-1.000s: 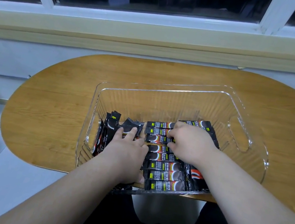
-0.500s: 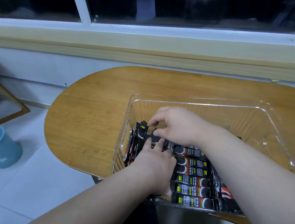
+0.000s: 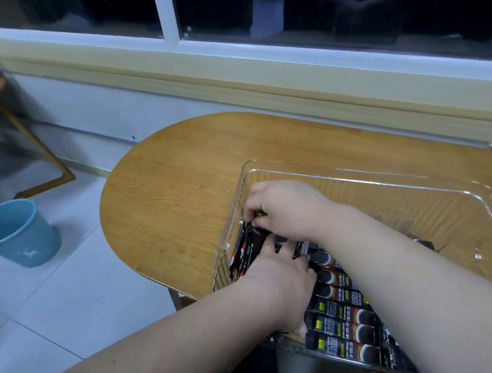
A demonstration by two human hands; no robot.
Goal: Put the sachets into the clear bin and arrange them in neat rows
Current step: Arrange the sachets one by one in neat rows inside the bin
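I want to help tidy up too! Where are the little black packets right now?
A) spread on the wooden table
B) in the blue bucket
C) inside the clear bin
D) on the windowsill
C: the black sachets sit inside the clear bin, with the left hand and right hand on them; none shows on the wooden table or in the blue bucket.

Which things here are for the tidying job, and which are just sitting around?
For the job: sachets, clear bin, left hand, right hand.
Just sitting around: blue bucket, window. The table only holds the bin.
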